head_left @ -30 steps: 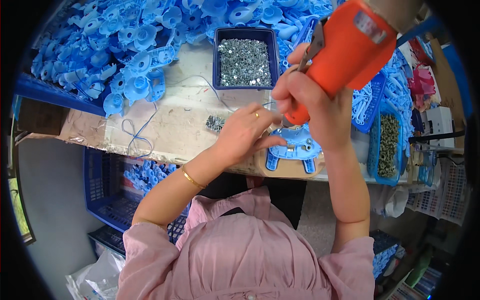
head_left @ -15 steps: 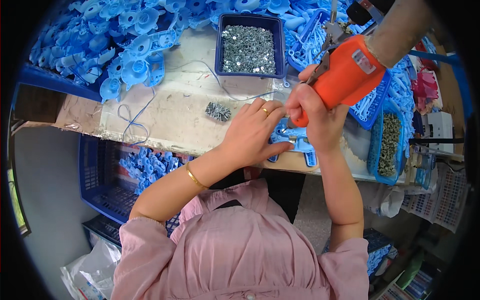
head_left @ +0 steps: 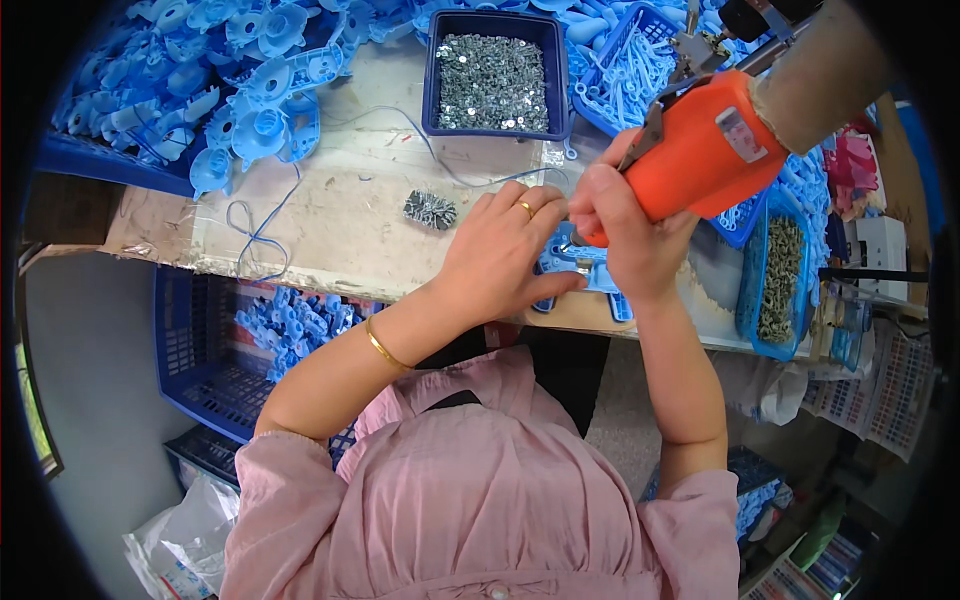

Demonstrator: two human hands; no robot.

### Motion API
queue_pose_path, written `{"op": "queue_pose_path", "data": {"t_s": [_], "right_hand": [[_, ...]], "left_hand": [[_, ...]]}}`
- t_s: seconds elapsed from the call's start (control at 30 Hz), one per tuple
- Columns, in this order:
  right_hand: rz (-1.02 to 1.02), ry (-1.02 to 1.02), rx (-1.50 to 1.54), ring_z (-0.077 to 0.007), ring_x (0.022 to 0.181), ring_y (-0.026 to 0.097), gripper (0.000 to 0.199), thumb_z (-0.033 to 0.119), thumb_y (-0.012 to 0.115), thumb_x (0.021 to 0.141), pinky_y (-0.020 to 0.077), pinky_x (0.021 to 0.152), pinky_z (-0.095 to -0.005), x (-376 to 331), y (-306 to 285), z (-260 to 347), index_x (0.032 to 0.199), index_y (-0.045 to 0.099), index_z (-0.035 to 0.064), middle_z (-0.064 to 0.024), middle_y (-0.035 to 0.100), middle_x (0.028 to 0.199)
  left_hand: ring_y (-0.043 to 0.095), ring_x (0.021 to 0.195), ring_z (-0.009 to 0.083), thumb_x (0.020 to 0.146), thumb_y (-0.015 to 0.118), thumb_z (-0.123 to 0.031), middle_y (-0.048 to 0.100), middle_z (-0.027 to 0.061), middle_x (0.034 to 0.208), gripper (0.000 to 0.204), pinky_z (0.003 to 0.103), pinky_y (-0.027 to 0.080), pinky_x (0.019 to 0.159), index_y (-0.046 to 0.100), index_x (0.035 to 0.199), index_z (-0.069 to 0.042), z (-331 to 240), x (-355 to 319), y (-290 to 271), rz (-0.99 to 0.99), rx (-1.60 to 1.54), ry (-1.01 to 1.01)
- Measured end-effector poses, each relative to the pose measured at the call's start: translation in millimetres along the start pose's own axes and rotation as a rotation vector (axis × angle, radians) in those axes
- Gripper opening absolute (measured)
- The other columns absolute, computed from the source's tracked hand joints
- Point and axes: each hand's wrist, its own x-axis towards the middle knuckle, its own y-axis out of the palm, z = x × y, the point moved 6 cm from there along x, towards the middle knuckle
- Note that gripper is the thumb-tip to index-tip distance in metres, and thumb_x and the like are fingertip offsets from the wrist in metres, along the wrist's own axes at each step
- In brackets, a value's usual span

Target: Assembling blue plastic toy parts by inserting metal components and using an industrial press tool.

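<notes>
My right hand [head_left: 628, 232] grips an orange power screwdriver [head_left: 702, 150] with its tip pointing down at a blue plastic part [head_left: 583, 275] near the bench's front edge. My left hand [head_left: 505, 252] lies flat on that part, pressing it down; there is a ring on one finger and a gold bangle on the wrist. A small heap of silver screws [head_left: 430, 209] sits just left of my left hand.
A dark blue tray of screws [head_left: 495, 70] stands at the back. Many blue plastic parts [head_left: 245, 80] are piled at the back left. A blue basket of screws [head_left: 780, 280] is at the right. Below the bench is a blue crate [head_left: 205, 340] with more parts.
The orange screwdriver has tilted and come down toward the blue part. My left hand stays pressed on the part.
</notes>
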Motion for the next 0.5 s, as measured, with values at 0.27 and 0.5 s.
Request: {"op": "queue_pose_path", "data": {"t_s": [0.27, 0.5], "right_hand": [[-0.022, -0.045, 0.026, -0.0067, 0.052, 0.052, 0.007, 0.004, 0.061, 0.09, 0.043, 0.049, -0.022, -0.9, -3.0, -4.7, 0.089, 0.055, 0.0011, -0.0045, 0.059, 0.067], [0.179, -0.14, 0.02, -0.0076, 0.064, 0.057, 0.025, 0.012, 0.067, 0.095, 0.0462, 0.058, -0.0215, 18.9, 11.4, 31.7, 0.112, 0.059, -0.0042, -0.0043, 0.064, 0.081]], "left_hand": [[0.055, 0.107, 0.0286, 0.065, 0.085, -0.044, 0.059, 0.0082, 0.125, 0.075, 0.04, 0.046, 0.091, 0.059, 0.123, -0.004, 0.7, -0.5, 2.9, 0.015, 0.02, -0.004], [0.058, 0.097, 0.0318, 0.074, 0.082, -0.041, 0.064, 0.0114, 0.111, 0.058, 0.042, 0.047, 0.084, 0.061, 0.115, -0.006, -7.0, -2.3, -18.7, -0.143, -0.046, 0.028]]}}
